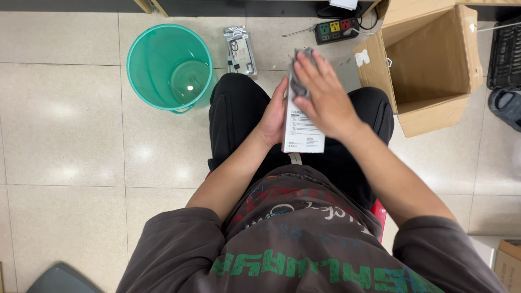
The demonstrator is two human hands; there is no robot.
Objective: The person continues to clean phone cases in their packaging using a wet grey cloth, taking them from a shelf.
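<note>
While the left hand [273, 116] gripped the white box [302, 127] along its near-left edge, fingers wrapped behind it and thumb on the side, the right hand [324, 95] lay half open and flat across the box's upper face, pressing a grey cloth [298, 76] under its fingers. The box sat upright over the lap, between the two hands and above the black trousers [239, 116], with nothing beneath it but the knees. The likeliest trouble was a slip: the hold came from one side only, so a firm push from the cloth hand could have tipped the box out of the left palm toward the tiled floor [65, 135]. A loose fold of cloth seemed to stick out past the fingertips, and it might have dropped if the pressure eased. Beyond the left hand stood a green bucket [169, 68], and a sealed packet [240, 50] lay just ahead of the knees; beyond the right hand stood an open carton [429, 70] and a power strip [336, 30], well apart from the box.
</note>
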